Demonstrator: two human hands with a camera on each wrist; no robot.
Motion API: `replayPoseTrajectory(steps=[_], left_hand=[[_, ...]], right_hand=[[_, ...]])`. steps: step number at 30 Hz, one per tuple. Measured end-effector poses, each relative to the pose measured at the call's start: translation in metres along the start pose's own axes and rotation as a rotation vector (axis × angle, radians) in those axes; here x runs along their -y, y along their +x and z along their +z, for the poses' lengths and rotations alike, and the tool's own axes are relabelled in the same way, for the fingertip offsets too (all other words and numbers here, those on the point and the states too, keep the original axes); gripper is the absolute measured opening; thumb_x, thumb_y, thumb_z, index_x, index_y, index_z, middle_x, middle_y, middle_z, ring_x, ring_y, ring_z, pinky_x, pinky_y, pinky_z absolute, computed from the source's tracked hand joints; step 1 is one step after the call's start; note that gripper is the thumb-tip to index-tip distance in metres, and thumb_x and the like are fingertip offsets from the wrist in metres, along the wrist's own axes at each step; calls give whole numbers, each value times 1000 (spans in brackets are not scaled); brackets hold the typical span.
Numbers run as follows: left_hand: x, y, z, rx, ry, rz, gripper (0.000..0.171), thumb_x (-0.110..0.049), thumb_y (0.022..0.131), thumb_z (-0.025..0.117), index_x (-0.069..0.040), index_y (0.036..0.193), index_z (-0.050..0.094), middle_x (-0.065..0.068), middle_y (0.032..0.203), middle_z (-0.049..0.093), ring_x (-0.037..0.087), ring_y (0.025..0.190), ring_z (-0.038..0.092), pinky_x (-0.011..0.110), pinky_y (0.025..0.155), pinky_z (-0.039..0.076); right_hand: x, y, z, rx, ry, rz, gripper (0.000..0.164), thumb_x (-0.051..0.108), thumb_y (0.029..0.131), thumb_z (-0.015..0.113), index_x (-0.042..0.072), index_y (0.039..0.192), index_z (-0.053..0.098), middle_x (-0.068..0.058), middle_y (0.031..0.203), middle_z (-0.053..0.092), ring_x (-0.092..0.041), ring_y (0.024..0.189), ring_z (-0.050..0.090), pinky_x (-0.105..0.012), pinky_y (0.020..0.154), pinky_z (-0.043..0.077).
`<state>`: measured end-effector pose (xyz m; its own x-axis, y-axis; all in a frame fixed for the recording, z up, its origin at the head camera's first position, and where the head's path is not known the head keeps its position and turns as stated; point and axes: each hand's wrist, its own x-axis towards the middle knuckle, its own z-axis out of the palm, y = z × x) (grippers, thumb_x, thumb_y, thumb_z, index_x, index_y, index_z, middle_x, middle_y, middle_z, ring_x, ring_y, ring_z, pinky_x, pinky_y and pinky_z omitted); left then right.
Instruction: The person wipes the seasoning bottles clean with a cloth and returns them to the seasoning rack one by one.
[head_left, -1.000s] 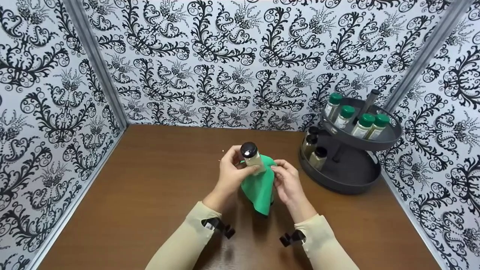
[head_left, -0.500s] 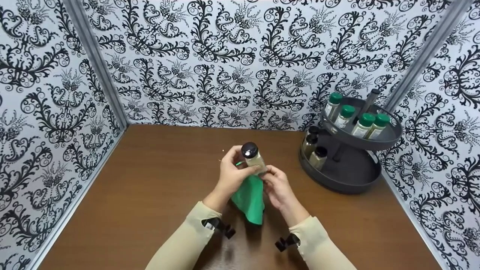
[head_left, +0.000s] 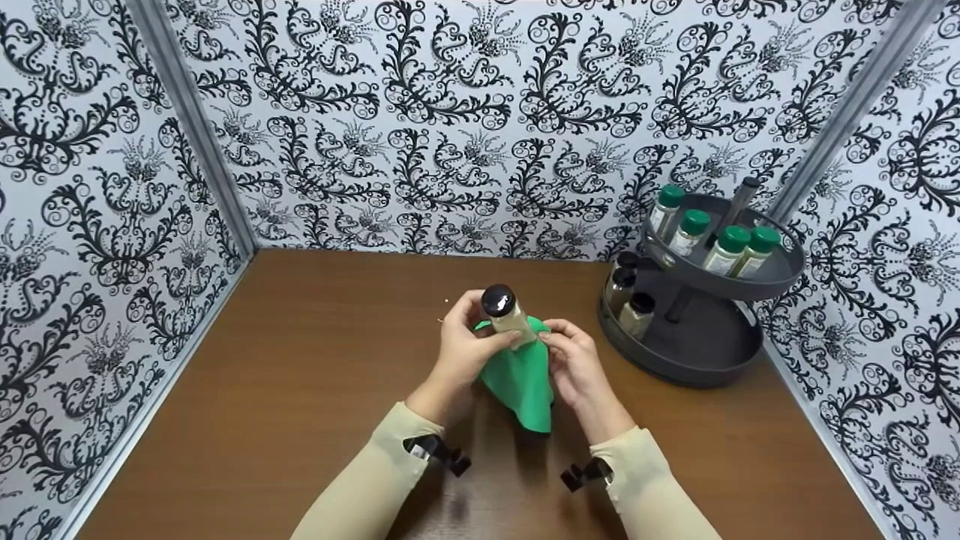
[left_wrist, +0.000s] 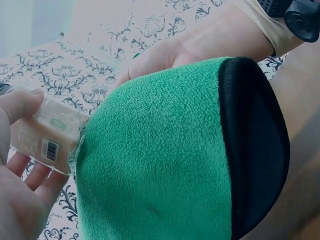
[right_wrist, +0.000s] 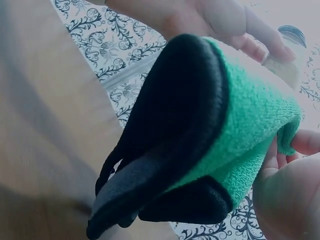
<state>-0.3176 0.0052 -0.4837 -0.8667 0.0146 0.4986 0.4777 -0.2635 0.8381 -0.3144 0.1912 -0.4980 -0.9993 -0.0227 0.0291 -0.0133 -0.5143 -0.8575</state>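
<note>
My left hand (head_left: 466,341) grips a spice jar (head_left: 511,324) with a black cap, tilted, cap end up and away from me. A barcode label shows on the side of the jar (left_wrist: 45,142) in the left wrist view. Between the fingers of my right hand (head_left: 576,365) is the edge of a green cloth (head_left: 523,379), pinched right at the jar's base. Fuzzy green outside and dark-trimmed, the cloth (right_wrist: 255,115) hangs in folds below the jar, its dark underside facing the right wrist camera. It hides part of the jar's bottom.
A dark two-tier round rack (head_left: 697,360) stands at the right on the brown table (head_left: 315,375). Several green-capped jars (head_left: 726,253) sit on its upper tier; black-capped jars (head_left: 636,316) stand on the lower one. Patterned walls (head_left: 450,135) enclose the back and sides.
My right hand moved left against the jar's base, then back right. The cloth swung left and back with it. The left hand and jar stayed nearly still.
</note>
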Motion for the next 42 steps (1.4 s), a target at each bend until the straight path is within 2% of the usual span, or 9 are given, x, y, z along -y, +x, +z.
replayPoseTrajectory(steps=[10,14,20,25,32,34,38,42], left_hand=[[1,-1,-1,8,2,-3,53,8,73,88,5,121,63,8,110,74,18,100,72,40,89,64],[3,-2,-1,13,8,-15,53,7,74,88,5,120,63,9,108,74,19,100,72,38,89,64],[3,-2,-2,-8,16,-24,52,6,74,87,7,119,63,7,108,74,17,99,72,31,87,62],[2,-1,0,-36,-20,-20,53,8,72,87,9,119,62,4,108,75,16,98,71,31,86,63],[2,-2,2,-35,-29,-42,52,8,73,88,7,119,63,3,106,75,17,98,70,34,87,63],[1,-2,2,-31,-22,-42,52,6,74,88,5,120,64,4,107,75,18,99,70,34,88,63],[0,-1,2,-27,-12,-38,53,5,74,89,4,120,64,4,108,75,19,100,70,35,88,63],[0,-1,3,-14,-20,-34,53,6,73,89,6,120,63,3,107,75,18,100,70,36,89,64]], right_hand=[[9,3,-5,-56,83,-33,32,-14,98,50,10,87,70,0,81,68,-7,69,66,-19,67,57],[12,3,-6,-80,103,-59,31,-13,98,52,9,88,70,0,80,69,-8,70,67,-19,68,57],[10,2,-6,-37,22,-57,27,-11,98,53,9,90,69,0,82,68,-8,69,67,-20,65,56],[-1,0,-1,3,-13,-43,23,-11,96,56,8,91,68,0,82,67,-7,71,66,-19,67,57],[-22,-3,6,86,-63,26,27,-11,92,55,11,86,68,3,79,65,-5,68,59,-17,63,49],[-25,-4,7,100,-56,40,24,-9,91,60,12,85,68,3,82,66,-6,72,61,-19,67,51],[-25,-3,6,94,-45,37,17,-6,88,69,12,85,70,1,85,68,-8,77,64,-21,72,53],[-17,-1,3,56,-46,17,20,-7,91,64,10,87,72,1,83,71,-8,76,65,-20,73,53]])
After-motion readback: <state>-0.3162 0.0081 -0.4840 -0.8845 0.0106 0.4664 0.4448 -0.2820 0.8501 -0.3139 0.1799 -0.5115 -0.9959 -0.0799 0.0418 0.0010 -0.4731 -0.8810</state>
